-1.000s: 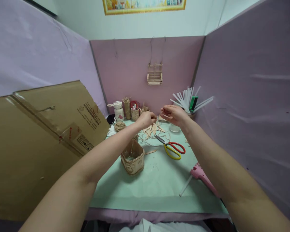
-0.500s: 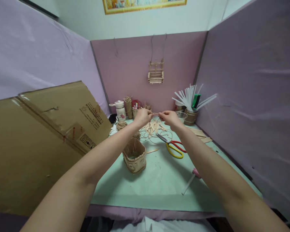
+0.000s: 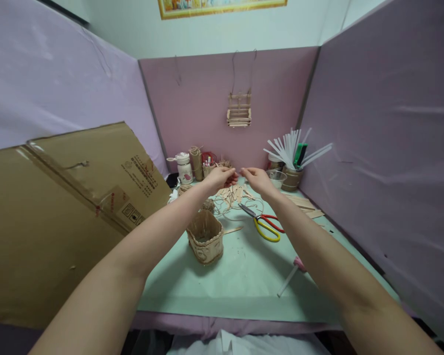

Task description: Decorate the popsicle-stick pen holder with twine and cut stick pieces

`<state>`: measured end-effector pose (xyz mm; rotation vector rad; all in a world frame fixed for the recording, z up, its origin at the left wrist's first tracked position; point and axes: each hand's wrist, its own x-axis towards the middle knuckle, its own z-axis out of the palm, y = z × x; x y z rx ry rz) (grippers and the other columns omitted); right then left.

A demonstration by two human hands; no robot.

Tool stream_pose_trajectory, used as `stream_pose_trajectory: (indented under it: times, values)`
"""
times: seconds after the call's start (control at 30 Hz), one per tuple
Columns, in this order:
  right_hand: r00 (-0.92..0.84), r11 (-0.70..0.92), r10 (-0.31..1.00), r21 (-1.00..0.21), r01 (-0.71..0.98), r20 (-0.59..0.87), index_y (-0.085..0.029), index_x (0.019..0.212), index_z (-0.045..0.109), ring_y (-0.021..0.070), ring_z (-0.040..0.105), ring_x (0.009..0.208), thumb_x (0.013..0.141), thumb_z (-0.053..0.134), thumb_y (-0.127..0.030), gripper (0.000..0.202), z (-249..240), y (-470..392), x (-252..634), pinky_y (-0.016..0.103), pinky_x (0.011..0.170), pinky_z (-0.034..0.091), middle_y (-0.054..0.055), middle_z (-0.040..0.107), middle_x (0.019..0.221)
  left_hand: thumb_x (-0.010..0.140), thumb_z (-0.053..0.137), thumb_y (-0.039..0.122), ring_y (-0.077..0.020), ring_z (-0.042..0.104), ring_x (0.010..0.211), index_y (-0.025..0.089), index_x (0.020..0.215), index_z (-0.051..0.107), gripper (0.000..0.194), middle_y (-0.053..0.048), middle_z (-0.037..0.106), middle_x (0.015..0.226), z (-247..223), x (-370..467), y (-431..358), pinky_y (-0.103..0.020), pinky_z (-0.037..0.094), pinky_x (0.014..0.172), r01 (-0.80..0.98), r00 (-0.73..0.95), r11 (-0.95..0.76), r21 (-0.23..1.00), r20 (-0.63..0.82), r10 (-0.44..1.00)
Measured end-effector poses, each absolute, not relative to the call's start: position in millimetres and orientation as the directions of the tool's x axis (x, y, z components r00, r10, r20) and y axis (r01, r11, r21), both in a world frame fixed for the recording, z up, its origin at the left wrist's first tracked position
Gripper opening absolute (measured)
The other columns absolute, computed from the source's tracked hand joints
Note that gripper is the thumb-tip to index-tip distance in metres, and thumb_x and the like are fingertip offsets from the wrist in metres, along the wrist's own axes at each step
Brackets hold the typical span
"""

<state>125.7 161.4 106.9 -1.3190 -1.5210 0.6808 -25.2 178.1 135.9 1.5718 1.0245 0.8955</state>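
Both of my hands are raised close together over the back of the table. My left hand is closed in a pinch on thin brown twine, with its other fingers curled. My right hand pinches at the same height, its fingertips a small gap from the left ones; the strand between them is too fine to follow clearly. Below them, loose loops of twine trail over the table by a heap of flat wooden sticks. Scissors with one red and one yellow handle lie nearer me, blades partly apart.
A small wooden basket with a braided rim stands left of centre. The glue gun with a white stick lies at right. Cardboard leans on the left. White sticks fill a pot behind my right hand.
My fingertips have drawn slightly apart, and the left hand has turned so that its curled fingers show. The strand seen between them earlier is harder to make out.
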Motion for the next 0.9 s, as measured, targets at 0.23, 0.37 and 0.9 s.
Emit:
stream_pose_trajectory:
  times: [0.23, 0.37, 0.9]
  values:
    - [-0.005, 0.432, 0.893, -0.852, 0.295, 0.45, -0.014, 0.088, 0.064, 0.0116, 0.06, 0.062, 0.084, 0.057, -0.038, 0.025, 120, 148, 106, 0.027, 0.058, 0.049, 0.0, 0.065, 0.075, 0.078, 0.058, 0.019, -0.0083, 0.054, 0.052, 0.01, 0.062, 0.059, 0.019, -0.004, 0.06, 0.059, 140, -13, 155, -0.022, 0.043, 0.052, 0.303, 0.496, -0.223, 0.926, 0.047, 0.867]
    - [0.156, 0.518, 0.813, -0.819, 0.247, 0.561, -0.017, 0.083, 0.066, 0.0143, 0.061, 0.072, 0.078, 0.054, -0.043, 0.029, 133, 141, 114, 0.026, 0.064, 0.047, 0.002, 0.067, 0.079, 0.07, 0.068, 0.023, -0.0116, 0.06, 0.062, 0.012, 0.096, 0.064, 0.029, -0.012, 0.067, 0.097, 157, -25, 141, -0.024, 0.046, 0.056, 0.344, 0.507, -0.274, 0.898, 0.068, 0.86]
    - [0.243, 0.315, 0.907, -0.937, 0.154, 0.345, -0.024, 0.073, 0.059, 0.0157, 0.055, 0.059, 0.077, 0.057, -0.038, 0.014, 62, 37, 110, 0.028, 0.057, 0.045, -0.001, 0.058, 0.062, 0.044, 0.086, 0.026, -0.0308, 0.02, 0.138, 0.037, 0.143, 0.014, 0.122, -0.012, 0.017, 0.152, 30, -173, 42, -0.048, 0.019, 0.109, 0.106, 0.25, -0.329, 0.939, 0.295, 0.922]
